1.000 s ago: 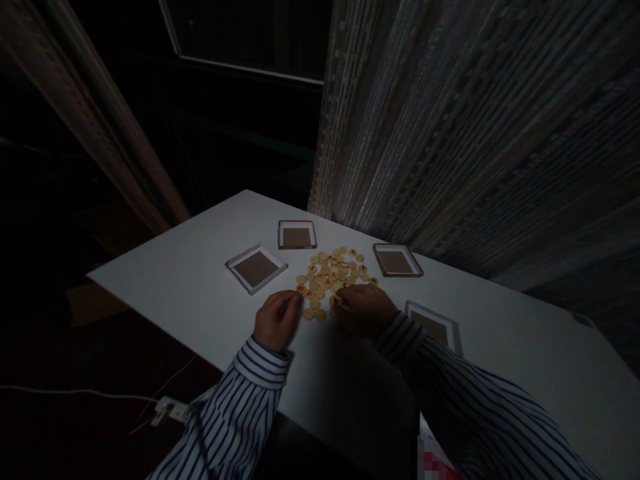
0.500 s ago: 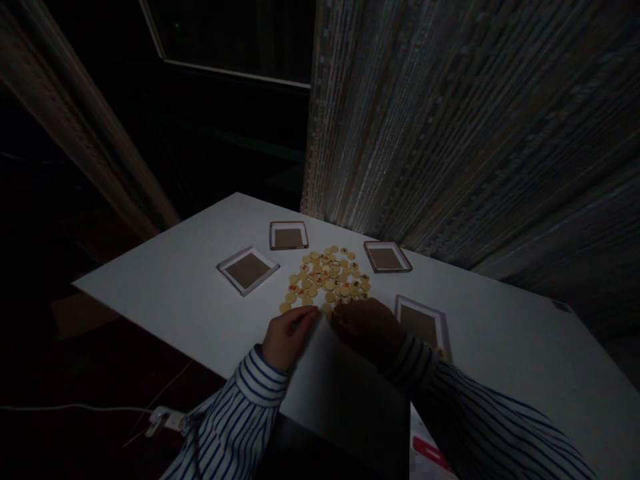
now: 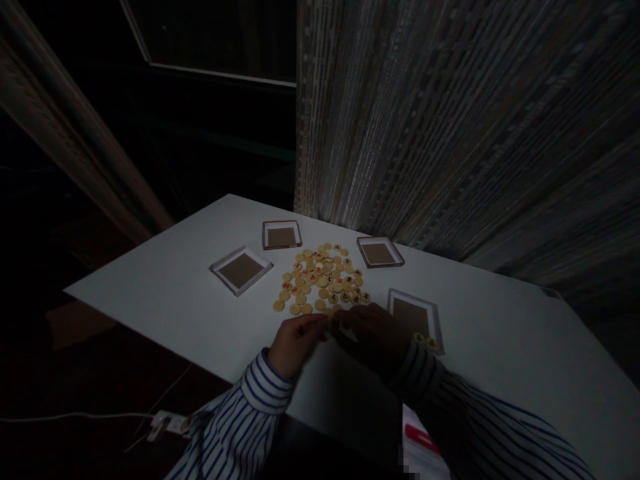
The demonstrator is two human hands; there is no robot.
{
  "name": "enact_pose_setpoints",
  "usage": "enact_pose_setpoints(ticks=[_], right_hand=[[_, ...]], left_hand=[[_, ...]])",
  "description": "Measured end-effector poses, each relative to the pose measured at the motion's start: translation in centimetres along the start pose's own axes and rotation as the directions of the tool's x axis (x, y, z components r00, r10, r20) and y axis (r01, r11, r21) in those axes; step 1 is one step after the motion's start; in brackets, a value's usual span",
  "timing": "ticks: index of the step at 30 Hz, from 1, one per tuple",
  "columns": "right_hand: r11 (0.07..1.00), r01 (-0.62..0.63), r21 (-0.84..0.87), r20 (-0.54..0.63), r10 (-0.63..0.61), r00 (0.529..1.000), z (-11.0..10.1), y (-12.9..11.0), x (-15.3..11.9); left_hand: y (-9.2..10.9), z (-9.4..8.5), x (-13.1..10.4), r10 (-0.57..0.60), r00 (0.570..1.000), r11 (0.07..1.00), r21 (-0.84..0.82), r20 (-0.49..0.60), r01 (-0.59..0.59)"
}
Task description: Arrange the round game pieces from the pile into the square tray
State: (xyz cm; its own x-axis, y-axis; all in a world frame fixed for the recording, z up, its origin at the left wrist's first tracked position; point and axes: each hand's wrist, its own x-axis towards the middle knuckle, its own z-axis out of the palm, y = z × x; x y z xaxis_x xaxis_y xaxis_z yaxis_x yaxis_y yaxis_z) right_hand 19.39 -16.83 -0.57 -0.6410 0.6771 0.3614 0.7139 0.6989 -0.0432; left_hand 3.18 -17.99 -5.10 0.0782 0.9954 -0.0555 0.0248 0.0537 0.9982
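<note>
Round, pale wooden Chinese chess pieces [image 3: 320,280] lie in a loose heap mid-table, some face up with red or black characters. At the heap's near edge my left hand [image 3: 296,343] has its thumb and fingers pinched together, a piece's pale edge showing at the tips. Against those fingertips comes my right hand [image 3: 375,337], in shadow with its fingers curled at the same piece. How much each hand grips is partly hidden. Beside my right wrist, a shallow tray [image 3: 439,327] holds two pieces [image 3: 419,338] with dark characters at its near edge.
Three more shallow trays with brown bottoms stand around the heap: a left one [image 3: 241,270], a back one [image 3: 282,235] and a back right one [image 3: 380,253]. A string curtain [image 3: 400,133] hangs behind the white table [image 3: 175,267]. A power strip [image 3: 170,422] lies at lower left.
My hands have come closer together, their fingertips now meeting. My right hand has drawn slightly nearer, uncovering more dark-marked pieces. The view has shifted a little, showing the right tray's two pieces more fully.
</note>
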Motion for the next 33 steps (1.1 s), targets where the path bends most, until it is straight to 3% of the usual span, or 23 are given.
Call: enact_pose_setpoints(ticks=[6,15,27,33], right_hand=[[1.0,0.023,0.022,-0.089,-0.021,0.996,0.1,0.0,-1.1],[0.999,0.023,0.046,-0.088,-0.019,0.996,0.1,0.4,-2.4],[0.991,-0.019,0.134,-0.078,0.03,0.997,0.4,1.2,-4.6],[0.984,-0.042,0.174,-0.098,0.06,0.993,0.5,1.4,-5.4]], left_hand=[[0.0,0.6,-0.1,-0.044,0.999,0.998,-0.048,0.026,0.045],[0.5,1.7,-0.3,-0.106,0.993,0.98,-0.162,0.047,0.112],[0.5,2.8,-0.8,-0.114,0.991,0.99,-0.071,0.069,0.119],[0.2,3.3,-0.9,-0.054,0.992,0.999,0.008,0.115,0.053]])
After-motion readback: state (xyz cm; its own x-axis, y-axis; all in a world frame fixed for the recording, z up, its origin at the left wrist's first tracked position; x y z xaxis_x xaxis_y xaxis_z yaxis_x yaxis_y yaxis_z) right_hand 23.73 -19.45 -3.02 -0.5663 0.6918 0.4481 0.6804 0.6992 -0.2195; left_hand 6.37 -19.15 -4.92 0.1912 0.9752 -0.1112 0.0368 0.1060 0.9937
